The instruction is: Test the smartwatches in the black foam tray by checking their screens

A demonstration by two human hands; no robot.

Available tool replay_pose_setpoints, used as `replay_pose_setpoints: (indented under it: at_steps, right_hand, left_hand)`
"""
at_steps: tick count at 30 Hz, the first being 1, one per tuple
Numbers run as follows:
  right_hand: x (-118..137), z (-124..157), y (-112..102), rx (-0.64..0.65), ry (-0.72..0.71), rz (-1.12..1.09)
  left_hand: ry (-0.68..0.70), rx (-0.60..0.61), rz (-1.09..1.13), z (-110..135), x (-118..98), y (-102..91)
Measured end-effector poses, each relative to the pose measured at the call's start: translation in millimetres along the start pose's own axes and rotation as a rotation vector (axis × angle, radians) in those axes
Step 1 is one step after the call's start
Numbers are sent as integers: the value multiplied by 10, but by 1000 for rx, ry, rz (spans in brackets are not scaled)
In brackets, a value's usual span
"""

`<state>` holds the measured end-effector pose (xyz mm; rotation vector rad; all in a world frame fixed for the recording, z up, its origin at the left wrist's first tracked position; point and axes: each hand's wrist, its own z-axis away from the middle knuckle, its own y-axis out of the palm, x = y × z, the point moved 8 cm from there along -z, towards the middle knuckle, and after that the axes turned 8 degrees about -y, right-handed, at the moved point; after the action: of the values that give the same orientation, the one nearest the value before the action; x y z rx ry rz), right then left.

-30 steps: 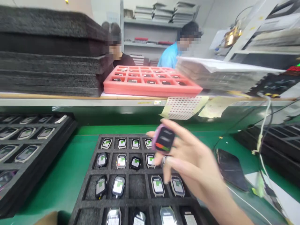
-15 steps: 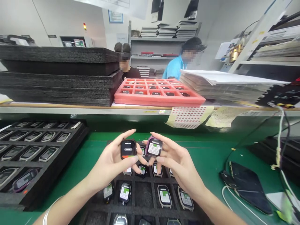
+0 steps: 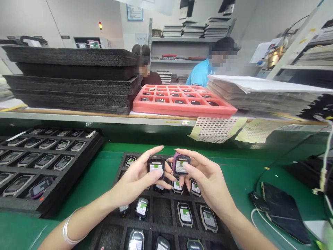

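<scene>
My left hand (image 3: pixel 140 175) is closed around a black smartwatch case (image 3: pixel 154 163), its thumb lying on the lit screen. Beside it, my right hand (image 3: pixel 203 170) grips a purple smartwatch case (image 3: pixel 178 160), thumb on that screen too. Both screens show a white and green grid. The two watches are held side by side, apart, above a black foam tray (image 3: pixel 160 210). In the tray's compartments sit several strapless watches, among them one with a lit screen (image 3: pixel 185 213). My fingers and wrists hide part of the tray.
A second foam tray of watches (image 3: pixel 62 184) stands at the left. On the shelf are stacked black foam sheets (image 3: pixel 78 80), a red foam tray (image 3: pixel 182 110) and a paper stack (image 3: pixel 260 93). A dark phone-like device (image 3: pixel 283 208) with cables lies right. Two people are beyond the shelf.
The black watch's screen has switched from a dark page with an orange strip to a white and green grid. Both thumbs have moved onto the screens. The view has shifted slightly.
</scene>
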<state>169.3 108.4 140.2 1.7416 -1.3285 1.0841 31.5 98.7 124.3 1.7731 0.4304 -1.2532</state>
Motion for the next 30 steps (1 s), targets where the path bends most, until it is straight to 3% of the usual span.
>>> replay_pose_setpoints:
  at_steps: [7,10,19,26,30]
  right_hand:
    - [43,43,167,193,-11,-119]
    - [40,31,176,177,-21,-126]
    - [25,21,126,171,-39,-157]
    - [-3,23,38,30,-24,-81]
    - [6,35,55,33,-16,-77]
  left_hand:
    - [66,-28,-10,-16,-51,-84]
    - [81,-11,21,6,-78,-67]
    - [41,-118,-136,16,-96,-83]
    - [49,-99,-101,23,-87,-120]
    - [72,-103,-121,-1,-84,-121]
